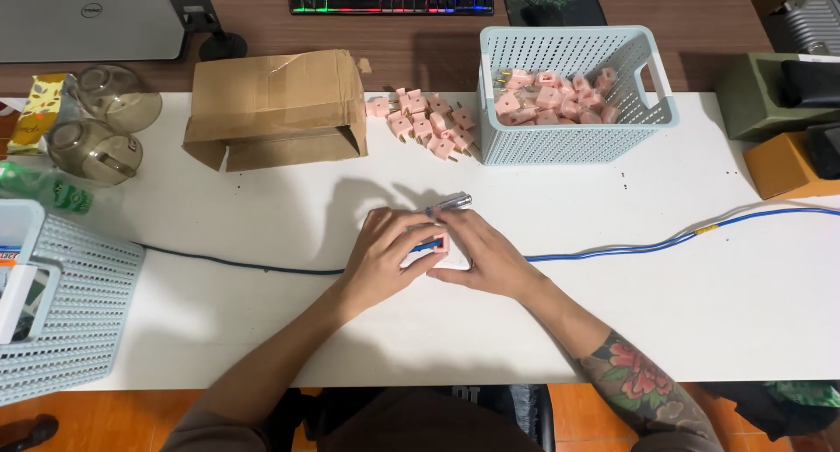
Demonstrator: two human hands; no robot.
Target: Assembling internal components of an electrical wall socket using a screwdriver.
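At the centre of the white surface (262, 329), a small white block (453, 259) is pinned under both hands, left hand (385, 255) and right hand (486, 255), apparently steadying it; a blue-handled screwdriver (448, 204) lies at twelve o'clock.

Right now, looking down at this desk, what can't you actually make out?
- The small white thing under both hands: the left hand and right hand cover most of it.
- The blue cable: its middle is hidden by the hands, and its right end is cut off at the picture's edge.
- The pink plugs in the basket: partly hidden by its wall, so too many to count.
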